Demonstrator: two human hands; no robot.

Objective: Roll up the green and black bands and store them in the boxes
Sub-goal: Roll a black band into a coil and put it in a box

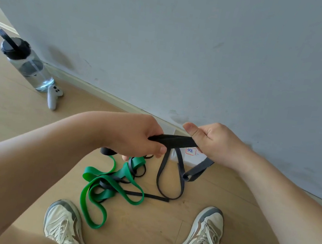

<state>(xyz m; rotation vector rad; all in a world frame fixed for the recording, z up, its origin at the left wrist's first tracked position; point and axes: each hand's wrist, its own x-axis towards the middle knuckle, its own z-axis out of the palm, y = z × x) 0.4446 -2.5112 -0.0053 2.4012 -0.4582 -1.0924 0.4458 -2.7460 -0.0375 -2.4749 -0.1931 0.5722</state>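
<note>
Above the floor, both hands' fingers point(197, 135) curl around the black band point(174, 140).

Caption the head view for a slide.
Left hand and right hand hold a black band above a tangled green band.

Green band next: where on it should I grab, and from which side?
Take the green band at its near loop end, beside the left shoe, coming down from above on the shoe side. That end lies flat and free on the floor, while its far part is tangled with black strands.
</note>
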